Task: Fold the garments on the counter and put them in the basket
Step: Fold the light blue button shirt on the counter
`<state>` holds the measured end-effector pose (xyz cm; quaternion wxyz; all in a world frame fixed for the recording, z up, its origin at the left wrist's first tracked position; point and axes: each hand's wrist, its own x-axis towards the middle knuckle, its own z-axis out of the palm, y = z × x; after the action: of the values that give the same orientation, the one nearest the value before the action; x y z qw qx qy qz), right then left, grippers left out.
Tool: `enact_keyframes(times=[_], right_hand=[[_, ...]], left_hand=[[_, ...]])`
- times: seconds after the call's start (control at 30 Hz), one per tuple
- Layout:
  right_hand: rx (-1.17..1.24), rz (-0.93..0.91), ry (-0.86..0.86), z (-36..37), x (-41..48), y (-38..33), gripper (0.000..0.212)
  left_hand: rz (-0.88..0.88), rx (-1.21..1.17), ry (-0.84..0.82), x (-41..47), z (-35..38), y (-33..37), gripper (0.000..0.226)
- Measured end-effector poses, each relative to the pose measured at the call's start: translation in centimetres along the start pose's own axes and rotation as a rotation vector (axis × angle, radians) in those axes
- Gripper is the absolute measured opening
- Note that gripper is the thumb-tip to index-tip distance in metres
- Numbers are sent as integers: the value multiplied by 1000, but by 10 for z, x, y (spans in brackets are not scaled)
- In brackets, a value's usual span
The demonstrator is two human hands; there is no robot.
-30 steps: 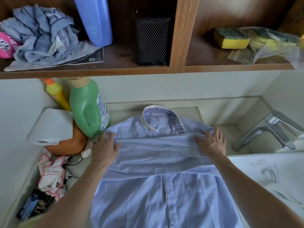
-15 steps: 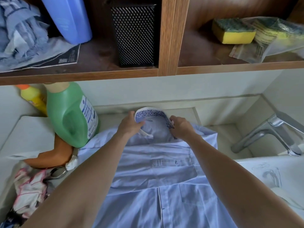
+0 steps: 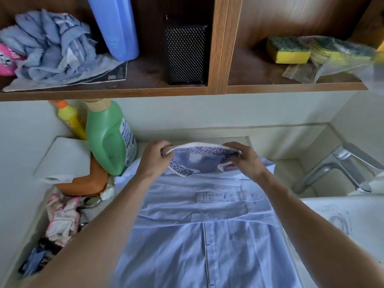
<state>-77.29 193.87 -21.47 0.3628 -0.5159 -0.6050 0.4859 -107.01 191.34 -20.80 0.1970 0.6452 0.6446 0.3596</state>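
The shirt (image 3: 207, 246), pale blue and buttoned down the front, lies flat on the worktop (image 3: 288, 171) with its collar at the far end and its tail running off the near edge of view. Both hands grasp the collar (image 3: 199, 146): the left hand (image 3: 153, 161) pinches its left end and the right hand (image 3: 245, 161) its right end, lifting the band into an arch.

The likely risk is that pulling on the collar drags the yoke with it and disturbs the sleeve (image 3: 220, 197) already laid across the chest, so the fold goes crooked. The green bottle (image 3: 108, 140) stands touching the shirt's far left shoulder, and a sideways tug could catch on it or tip it.

The cloth looks thin and smooth, with soft creases low down. The collar is white outside with a blue floral lining, and the sleeve's buttoned cuff points right.

Left of the shirt lies a crumpled pink-and-white cloth (image 3: 62, 217). To the right stands a chrome tap (image 3: 336, 167). I cannot pick out the basket.
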Motion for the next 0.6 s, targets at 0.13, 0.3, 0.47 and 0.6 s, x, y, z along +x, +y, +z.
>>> enact_keyframes(times=[0.13, 0.3, 0.47, 0.6], right_hand=[[159, -20, 28, 1, -71, -5, 15], [-110, -58, 220, 23, -143, 19, 17], [-210, 121, 270, 43, -175, 47, 25], [-175, 263, 362, 51, -175, 59, 11]], left_hand=[[-20, -200, -21, -64, -11, 6, 23], [-89, -255, -77, -154, 1, 0, 33], [-259, -198, -210, -199, 13, -21, 32], [-562, -320, -343, -211, 8, -17, 33]])
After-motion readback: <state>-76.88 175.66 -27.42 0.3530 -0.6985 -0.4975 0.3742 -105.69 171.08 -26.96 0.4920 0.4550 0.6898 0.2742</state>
